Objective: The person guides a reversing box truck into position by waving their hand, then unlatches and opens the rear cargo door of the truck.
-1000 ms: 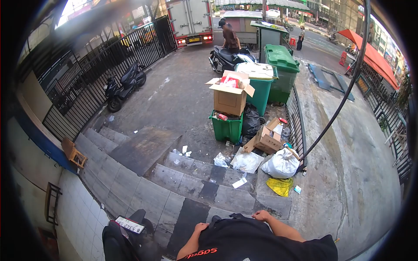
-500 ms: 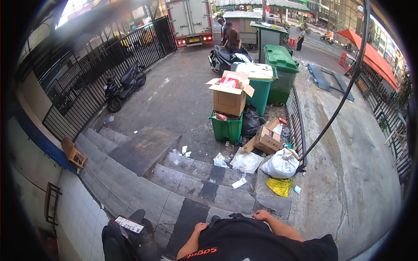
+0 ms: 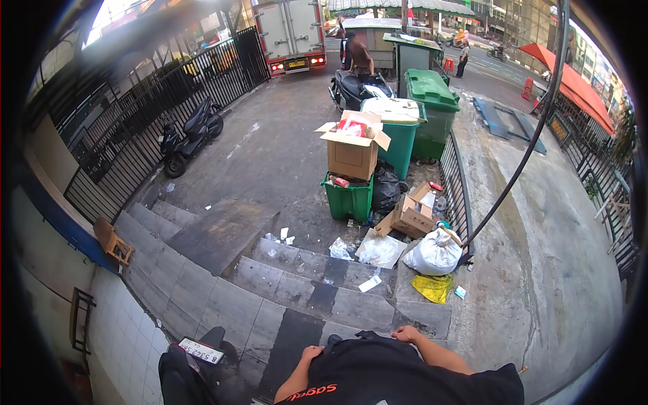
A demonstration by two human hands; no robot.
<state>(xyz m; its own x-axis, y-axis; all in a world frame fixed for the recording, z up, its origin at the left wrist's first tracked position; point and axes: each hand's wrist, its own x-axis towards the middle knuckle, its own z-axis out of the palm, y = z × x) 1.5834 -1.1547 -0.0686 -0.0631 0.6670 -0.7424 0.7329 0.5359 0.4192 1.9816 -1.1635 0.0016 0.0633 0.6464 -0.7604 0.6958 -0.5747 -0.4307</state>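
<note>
My left hand (image 3: pixel 312 352) is low in the view, at the left edge of the black shirt (image 3: pixel 391 368) on my body. Its fingers are curled in, and what they hold, if anything, cannot be made out. On the shirt's other side, my right hand (image 3: pixel 406 334) rests by the front edge with closed fingers; their contents are hidden too. Beyond the hands, grey tiled steps (image 3: pixel 293 287) lead down. A motorcycle's rear with a licence plate (image 3: pixel 200 351) is left of my left hand.
A cardboard box (image 3: pixel 352 158) sits on a green bin (image 3: pixel 349 200), near larger green bins (image 3: pixel 432 101). A white sack (image 3: pixel 433 253), yellow bag (image 3: pixel 433 288) and litter lie below. Scooters (image 3: pixel 192 135), a wooden stool (image 3: pixel 113 239), a truck (image 3: pixel 290 34) and people (image 3: pixel 360 54) stand around.
The view has shifted slightly. The person by the scooter has changed posture a little, and road traffic has moved. My hands stay in the same place.
</note>
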